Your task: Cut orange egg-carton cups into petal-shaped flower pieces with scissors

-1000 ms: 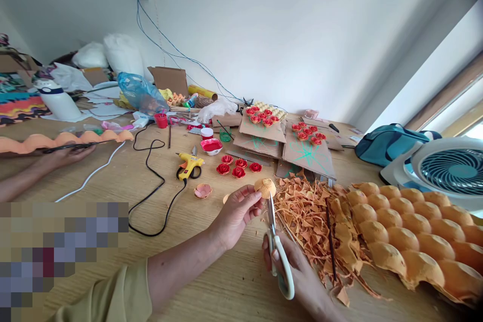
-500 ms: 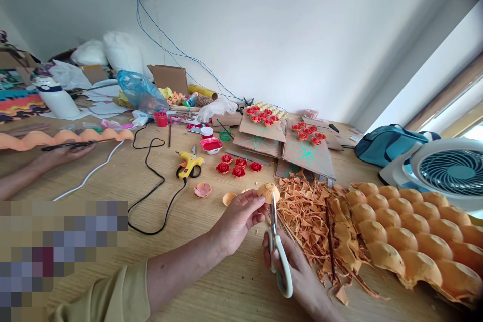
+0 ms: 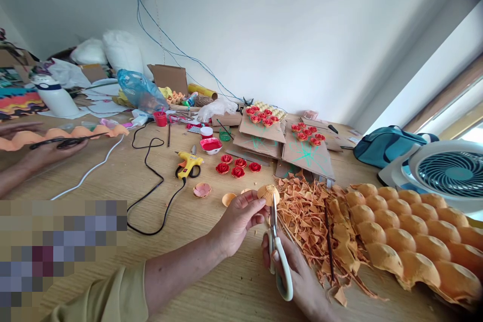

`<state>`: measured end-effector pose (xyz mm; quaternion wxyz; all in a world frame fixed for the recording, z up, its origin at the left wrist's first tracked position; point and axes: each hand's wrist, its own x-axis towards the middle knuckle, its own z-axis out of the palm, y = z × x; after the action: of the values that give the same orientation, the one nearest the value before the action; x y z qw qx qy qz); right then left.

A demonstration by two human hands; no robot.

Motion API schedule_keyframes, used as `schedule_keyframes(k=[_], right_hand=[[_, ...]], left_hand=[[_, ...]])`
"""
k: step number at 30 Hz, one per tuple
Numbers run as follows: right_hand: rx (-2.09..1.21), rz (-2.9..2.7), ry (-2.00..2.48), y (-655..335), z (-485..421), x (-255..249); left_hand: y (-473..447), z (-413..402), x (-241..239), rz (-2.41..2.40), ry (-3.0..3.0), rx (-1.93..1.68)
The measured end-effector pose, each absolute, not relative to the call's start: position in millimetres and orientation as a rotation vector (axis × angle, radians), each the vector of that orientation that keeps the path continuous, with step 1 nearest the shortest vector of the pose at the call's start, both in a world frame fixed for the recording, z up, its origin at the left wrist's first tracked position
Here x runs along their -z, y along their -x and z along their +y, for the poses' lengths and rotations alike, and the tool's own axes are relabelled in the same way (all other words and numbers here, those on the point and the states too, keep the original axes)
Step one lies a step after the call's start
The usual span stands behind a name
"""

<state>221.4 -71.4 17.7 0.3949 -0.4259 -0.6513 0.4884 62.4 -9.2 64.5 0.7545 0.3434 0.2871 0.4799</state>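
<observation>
My left hand (image 3: 237,221) pinches a small orange egg-carton cup (image 3: 268,193) above the wooden table (image 3: 113,186). In my right hand (image 3: 298,276) are white-handled scissors (image 3: 278,256), blades pointing up and meeting the cup's lower edge. A heap of orange carton scraps (image 3: 305,211) lies just right of the blades. Beyond it stretches an orange egg tray (image 3: 403,236). Two cut cups (image 3: 203,190) rest on the table left of my left hand.
A yellow glue gun (image 3: 188,165) with a black cord sits mid-table, red paper roses (image 3: 237,167) and a red paint bowl (image 3: 211,145) behind. Cardboard sheets with roses (image 3: 307,148) lie further back. A fan (image 3: 449,173) and teal bag stand right. Another person's hand (image 3: 49,153) cuts carton at left.
My hands and the cup have dropped slightly toward the table, and the scissors stay at the cup's edge. The other person's hand with black scissors has shifted left along the carton strip.
</observation>
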Motion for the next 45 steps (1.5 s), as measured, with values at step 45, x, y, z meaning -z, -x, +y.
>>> schedule_keyframes(k=[45], right_hand=[[-1.165, -1.598, 1.031, -215, -80, -2]], left_hand=[[-63, -18, -73, 0.593, -0.708, -1.029]])
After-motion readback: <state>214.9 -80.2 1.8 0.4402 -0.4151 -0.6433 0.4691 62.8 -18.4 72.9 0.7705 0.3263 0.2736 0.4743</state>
